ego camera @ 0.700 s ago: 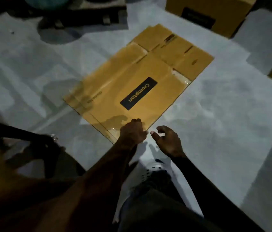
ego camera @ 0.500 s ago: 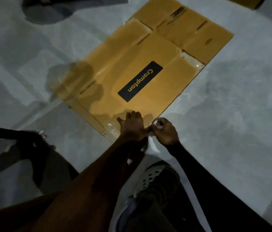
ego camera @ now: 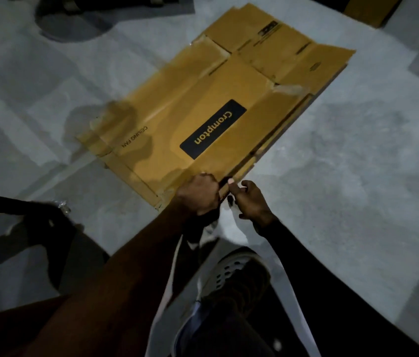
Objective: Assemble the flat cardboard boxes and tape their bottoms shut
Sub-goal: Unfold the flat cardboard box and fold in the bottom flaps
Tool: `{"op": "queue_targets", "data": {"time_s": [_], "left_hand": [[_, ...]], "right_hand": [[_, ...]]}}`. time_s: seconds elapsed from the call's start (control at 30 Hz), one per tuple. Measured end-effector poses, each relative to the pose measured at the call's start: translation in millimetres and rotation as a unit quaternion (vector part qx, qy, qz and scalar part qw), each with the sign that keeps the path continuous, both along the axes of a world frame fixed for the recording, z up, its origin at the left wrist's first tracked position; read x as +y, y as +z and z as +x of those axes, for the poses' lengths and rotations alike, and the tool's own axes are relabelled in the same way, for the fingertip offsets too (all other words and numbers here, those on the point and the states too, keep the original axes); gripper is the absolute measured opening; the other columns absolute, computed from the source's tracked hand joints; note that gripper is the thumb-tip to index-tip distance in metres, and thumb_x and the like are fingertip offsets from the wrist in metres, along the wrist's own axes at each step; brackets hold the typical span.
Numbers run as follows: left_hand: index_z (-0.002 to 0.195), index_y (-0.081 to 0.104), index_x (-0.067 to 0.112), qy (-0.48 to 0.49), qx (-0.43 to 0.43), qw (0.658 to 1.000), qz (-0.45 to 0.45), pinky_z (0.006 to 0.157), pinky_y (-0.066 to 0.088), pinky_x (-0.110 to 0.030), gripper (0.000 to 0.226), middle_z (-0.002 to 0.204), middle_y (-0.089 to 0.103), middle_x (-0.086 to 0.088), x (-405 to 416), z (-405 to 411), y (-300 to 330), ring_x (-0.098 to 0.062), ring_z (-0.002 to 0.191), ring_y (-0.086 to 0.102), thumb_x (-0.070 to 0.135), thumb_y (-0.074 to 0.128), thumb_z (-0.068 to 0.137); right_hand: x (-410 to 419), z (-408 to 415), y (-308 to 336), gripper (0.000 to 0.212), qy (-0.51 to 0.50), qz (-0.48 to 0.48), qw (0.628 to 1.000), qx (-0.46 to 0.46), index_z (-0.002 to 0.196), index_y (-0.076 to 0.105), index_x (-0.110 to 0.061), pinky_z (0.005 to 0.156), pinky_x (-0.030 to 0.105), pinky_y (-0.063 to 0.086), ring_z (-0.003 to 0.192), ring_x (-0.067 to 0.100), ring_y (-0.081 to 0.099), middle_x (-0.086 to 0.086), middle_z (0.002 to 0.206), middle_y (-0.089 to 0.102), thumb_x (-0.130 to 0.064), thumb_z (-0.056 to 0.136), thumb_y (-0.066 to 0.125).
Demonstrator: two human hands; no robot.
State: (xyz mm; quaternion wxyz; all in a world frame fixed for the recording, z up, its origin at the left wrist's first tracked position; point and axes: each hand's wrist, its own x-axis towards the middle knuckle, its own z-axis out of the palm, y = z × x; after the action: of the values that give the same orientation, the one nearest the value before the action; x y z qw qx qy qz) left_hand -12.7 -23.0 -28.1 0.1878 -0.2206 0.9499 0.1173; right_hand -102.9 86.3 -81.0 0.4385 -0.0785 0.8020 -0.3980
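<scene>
Fingers of the left hand (ego camera: 200,193) curl over the near corner of the flattened tan cardboard box (ego camera: 190,119), gripping its edge, while the right hand (ego camera: 250,199) pinches the same corner just beside it, thumb laid on top and the other fingers tucked under the board. Both hands sit a little below the middle of the frame, almost touching each other. That cardboard box lies on the pale grey floor (ego camera: 344,163) and runs diagonally from the centre toward the upper right, its near right edge lifted slightly so that the layers show as a dark gap. A dark label (ego camera: 213,129) reading "Crompton" sits on the top panel, with "CEILING FAN" printed small to its left. Along the lower middle a white perforated shoe (ego camera: 229,269) rests on the floor. At the top right corner, part of another brown carton (ego camera: 369,9) shows.
</scene>
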Motion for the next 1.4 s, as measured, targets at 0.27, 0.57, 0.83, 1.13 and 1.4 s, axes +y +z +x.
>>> {"op": "queue_targets", "data": {"time_s": [0.27,0.57,0.83,1.13,1.4], "left_hand": [[0.094,0.054,0.007,0.114,0.196,0.974,-0.005,0.067,0.036,-0.034,0.023,0.091,0.064,-0.020,-2.3,1.4,52.6,-0.039,0.083,0.062,0.023,0.038,0.098],[0.071,0.047,0.011,0.184,0.280,0.941,0.039,0.062,0.028,-0.028,0.026,0.070,0.049,-0.009,-3.1,-8.1,121.4,-0.027,0.064,0.045,0.014,0.041,0.096],[0.056,0.040,0.016,0.178,0.331,0.923,0.084,0.054,0.028,-0.030,0.039,0.056,0.042,-0.002,55.0,-35.6,228.4,-0.028,0.058,0.050,0.019,0.050,0.093],[0.053,0.027,0.021,0.290,0.441,0.827,0.192,0.052,0.022,-0.029,0.057,0.054,0.025,-0.001,124.0,-8.9,340.1,-0.015,0.046,0.025,0.024,0.075,0.083],[0.057,0.022,0.020,0.264,0.389,0.853,0.227,0.050,0.016,-0.029,0.058,0.058,0.023,-0.004,175.0,22.9,325.0,-0.018,0.047,0.023,0.018,0.073,0.083]], "right_hand": [[-12.5,18.4,6.2,0.105,-0.094,0.068,0.992,-0.048,0.152,0.015,0.001,0.103,0.043,0.043,0.135,0.039,0.041,0.022,0.154,0.031,-0.066,0.084,0.059],[45.2,21.5,33.2,0.040,-0.352,-0.067,0.928,-0.099,0.107,0.066,-0.006,0.085,0.043,0.054,0.096,0.031,0.063,0.012,0.109,0.069,-0.025,0.076,0.084],[94.1,-26.3,211.2,0.012,-0.292,-0.080,0.943,0.135,0.082,0.075,-0.010,0.072,0.040,0.059,0.075,0.031,0.069,0.007,0.081,0.074,-0.015,0.071,0.076],[204.2,-13.7,408.7,0.014,-0.293,-0.056,0.900,0.317,0.062,0.062,0.000,0.045,0.026,0.040,0.047,0.024,0.054,0.012,0.057,0.059,-0.008,0.070,0.070],[291.1,64.4,395.1,0.085,-0.217,0.025,0.904,0.367,0.149,0.020,-0.022,0.043,0.030,0.049,0.059,0.026,0.067,0.008,0.077,0.068,-0.011,0.079,0.067]]}}
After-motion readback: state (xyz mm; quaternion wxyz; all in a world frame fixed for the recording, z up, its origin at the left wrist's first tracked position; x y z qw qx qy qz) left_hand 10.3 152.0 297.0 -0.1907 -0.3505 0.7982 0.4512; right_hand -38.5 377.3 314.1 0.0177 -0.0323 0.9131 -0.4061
